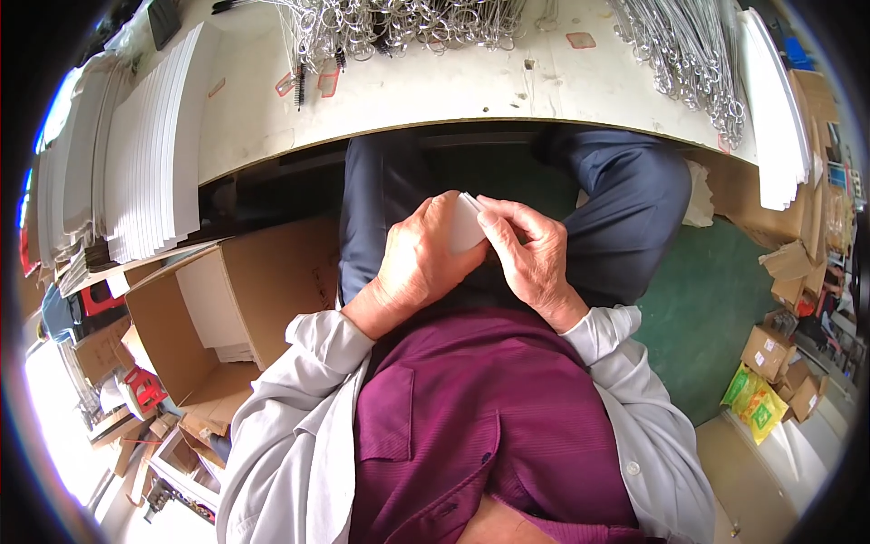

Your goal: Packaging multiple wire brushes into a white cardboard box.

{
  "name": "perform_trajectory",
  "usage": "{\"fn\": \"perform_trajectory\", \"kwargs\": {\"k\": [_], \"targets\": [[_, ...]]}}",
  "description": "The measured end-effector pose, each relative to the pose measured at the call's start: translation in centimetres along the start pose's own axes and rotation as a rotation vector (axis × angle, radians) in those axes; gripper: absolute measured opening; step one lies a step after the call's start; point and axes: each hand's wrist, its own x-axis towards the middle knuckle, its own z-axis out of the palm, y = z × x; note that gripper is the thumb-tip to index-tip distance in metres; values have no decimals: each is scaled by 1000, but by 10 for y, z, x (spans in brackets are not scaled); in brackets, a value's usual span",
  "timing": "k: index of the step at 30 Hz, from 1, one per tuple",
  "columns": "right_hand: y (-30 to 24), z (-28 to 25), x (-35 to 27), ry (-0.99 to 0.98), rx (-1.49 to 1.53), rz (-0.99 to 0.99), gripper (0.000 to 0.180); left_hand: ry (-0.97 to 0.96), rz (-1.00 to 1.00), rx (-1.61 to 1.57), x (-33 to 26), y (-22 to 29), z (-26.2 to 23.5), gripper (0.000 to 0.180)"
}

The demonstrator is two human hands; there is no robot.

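**Operator A:** Workbench (435,91), pale and curved at its near edge, is spanning the top of the view; report the item in hand.

**Operator B:** A small white card (466,225) is sitting over the person's lap, below the workbench edge, between both hands. The left hand (419,258) is wrapping around its left side, fingers curled closed on it. The right hand (533,258) is pinching its upper right edge with thumb and forefinger. Both hands are grasping the card, and they are touching one another at the fingertips.

**Operator A:** Report the immediate surroundings.

**Operator B:** Dark blue trousers (625,199) are showing behind the hands, and a maroon shirt (480,426) with pale grey sleeves (290,426) is filling the lower centre.

**Operator A:** Continue outward.

**Operator B:** An open cardboard box (263,281) is standing just beside the person's left knee, with white sheets leaning inside it. A stack of white sheets (149,154) is lying fanned on the left end of the workbench. Bundles of metal wire loops (399,27) are lying along the far edge, and more wire pieces (689,54) are resting at the far right beside another white stack (779,118). Green flooring (716,299) is showing at the right, with small cardboard cartons (770,349) and a yellow-green packet (754,403) well apart from the hands.
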Motion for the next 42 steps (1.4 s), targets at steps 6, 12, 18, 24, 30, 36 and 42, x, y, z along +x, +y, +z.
{"fn": "perform_trajectory", "kwargs": {"k": [6,12,18,24,30,36,42], "targets": [[-9,7,-1,-120,-45,-70,45,-18,-29,-81,0,-11,2,52],[-5,9,-1,-136,-154,-221,48,11,-61,-129,-1,-7,-1,48],[-3,13,6,-61,-79,-150,32,65,40,-56,-2,-4,-3,57],[-22,-10,35,-68,-81,-83,29,-41,-42,55,-17,-4,-55,68],[-49,-30,88,160,-494,-559,17,294,-289,481,32,-38,-142,51],[-29,-40,124,201,-646,-640,12,325,-448,663,104,-99,-203,64],[-27,-36,126,230,-696,-706,9,319,-342,830,139,-82,-209,38]]}}
